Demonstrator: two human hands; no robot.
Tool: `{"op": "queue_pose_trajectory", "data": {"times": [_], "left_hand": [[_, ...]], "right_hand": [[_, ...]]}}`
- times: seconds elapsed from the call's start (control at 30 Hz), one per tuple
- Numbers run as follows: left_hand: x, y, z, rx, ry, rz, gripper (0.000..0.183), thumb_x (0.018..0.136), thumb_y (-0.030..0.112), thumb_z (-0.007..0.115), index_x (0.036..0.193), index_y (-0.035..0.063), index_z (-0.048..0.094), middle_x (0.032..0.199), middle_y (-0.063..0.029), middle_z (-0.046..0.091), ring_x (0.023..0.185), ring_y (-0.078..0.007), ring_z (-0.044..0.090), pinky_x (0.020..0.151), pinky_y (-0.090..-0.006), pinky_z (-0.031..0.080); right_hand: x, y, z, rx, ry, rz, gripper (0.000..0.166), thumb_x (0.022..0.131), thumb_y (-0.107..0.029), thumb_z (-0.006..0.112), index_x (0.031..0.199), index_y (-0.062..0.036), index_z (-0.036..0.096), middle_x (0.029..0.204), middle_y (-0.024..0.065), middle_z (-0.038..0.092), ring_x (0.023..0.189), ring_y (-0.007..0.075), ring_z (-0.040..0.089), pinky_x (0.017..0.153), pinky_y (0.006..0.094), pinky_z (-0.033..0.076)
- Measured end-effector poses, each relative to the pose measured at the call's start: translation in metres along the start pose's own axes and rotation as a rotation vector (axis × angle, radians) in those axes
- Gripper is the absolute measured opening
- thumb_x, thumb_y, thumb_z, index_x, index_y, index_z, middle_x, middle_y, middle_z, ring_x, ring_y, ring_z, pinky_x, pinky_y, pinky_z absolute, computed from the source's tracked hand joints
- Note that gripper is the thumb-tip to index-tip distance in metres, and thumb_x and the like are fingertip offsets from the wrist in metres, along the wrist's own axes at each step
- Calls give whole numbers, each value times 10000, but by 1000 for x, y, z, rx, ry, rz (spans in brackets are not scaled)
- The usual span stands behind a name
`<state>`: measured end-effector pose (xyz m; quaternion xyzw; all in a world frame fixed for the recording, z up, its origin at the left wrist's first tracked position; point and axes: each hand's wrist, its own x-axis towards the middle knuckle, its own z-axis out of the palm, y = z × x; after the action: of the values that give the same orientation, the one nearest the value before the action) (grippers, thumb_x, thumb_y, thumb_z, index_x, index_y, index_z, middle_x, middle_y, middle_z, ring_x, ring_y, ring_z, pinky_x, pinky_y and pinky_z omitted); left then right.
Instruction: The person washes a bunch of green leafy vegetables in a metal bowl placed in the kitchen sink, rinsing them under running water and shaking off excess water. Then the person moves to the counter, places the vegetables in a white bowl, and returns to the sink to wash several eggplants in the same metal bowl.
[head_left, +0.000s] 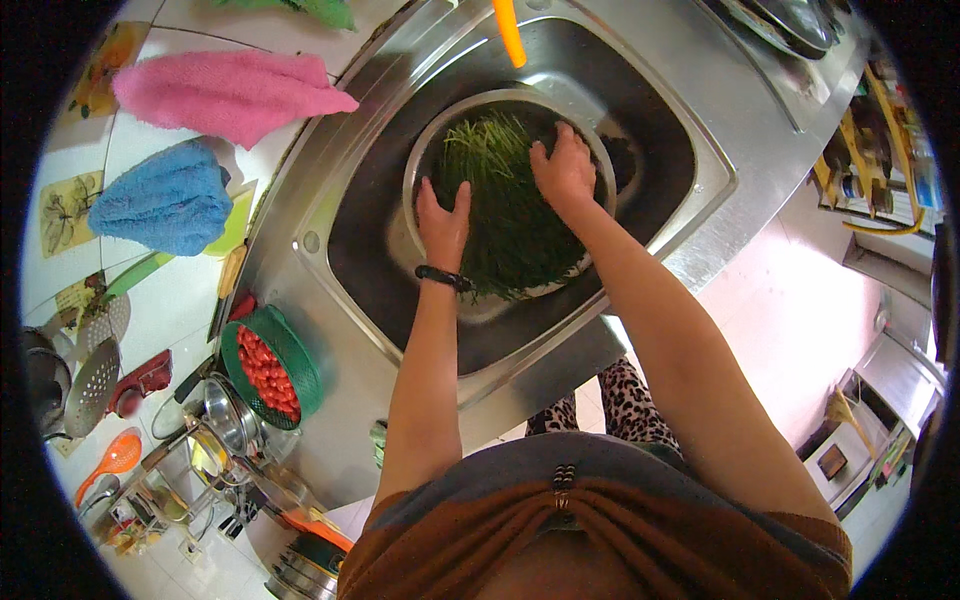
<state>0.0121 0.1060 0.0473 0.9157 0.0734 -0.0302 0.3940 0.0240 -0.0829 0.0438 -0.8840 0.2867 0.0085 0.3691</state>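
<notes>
A wide round metal basin (410, 187) sits in the stainless steel sink (360, 247). It holds a large bunch of long thin leafy greens (502, 217), pale stems at the far end and dark leaves nearer me. At the basin's left side, my left hand (444, 225) has its thumb and fingers apart beside the greens, with a dark bracelet on the wrist. My right hand (568, 169) is spread at the right side, near the stems. Neither hand visibly grips anything; whether the fingertips touch the greens is hard to tell. An orange spout (510, 34) points down beyond the basin.
On the counter at left stands a green plastic basket (307, 367) of small red fruits or tomatoes (266, 375). Pink (232, 94) and blue (165, 199) cloths hang along the tiled wall, with a perforated skimmer (91, 386) farther down. Metal cookware (795, 26) lies at the upper right.
</notes>
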Motion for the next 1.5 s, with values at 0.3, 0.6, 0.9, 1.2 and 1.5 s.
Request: {"op": "queue_pose_trajectory", "data": {"times": [0.3,0.6,0.9,1.2,1.5], "left_hand": [[24,-29,20,-807,-448,-677,842,758,544,674,1348,28,365,1297,-127,471,1165,-265,472,953,-409,404],[4,3,13,-1239,-735,-724,673,778,480,677,1261,59,470,1201,-80,551,1107,-231,515,948,-408,423],[-4,20,-48,-1193,-542,-230,686,792,412,696,1305,54,414,1251,-45,498,1144,-188,472,969,-358,377],[-3,125,-135,-1034,-436,239,703,707,178,797,1283,25,425,1240,-43,512,1121,-159,488,983,-320,366],[-28,192,-181,-973,-355,326,544,735,88,751,1211,10,498,1143,-44,575,1017,-147,554,922,-298,426]], "right_hand": [[-7,2,26,381,-380,140,855,722,-595,647,1333,-48,407,1273,176,503,1180,321,476,978,386,367],[-11,0,15,671,-1011,375,771,698,-554,712,1294,-116,491,1239,99,544,1112,235,517,940,395,395],[-24,-71,-49,684,-890,-298,597,729,-330,772,1210,-55,548,1128,67,608,1025,157,547,913,289,418],[-33,-147,-149,758,-886,-722,654,655,-326,804,1170,-10,553,1085,106,637,1014,187,563,941,311,407],[-58,-186,-223,636,-805,-829,644,718,-276,780,1196,50,496,1085,118,619,1011,165,553,910,292,417]]}}
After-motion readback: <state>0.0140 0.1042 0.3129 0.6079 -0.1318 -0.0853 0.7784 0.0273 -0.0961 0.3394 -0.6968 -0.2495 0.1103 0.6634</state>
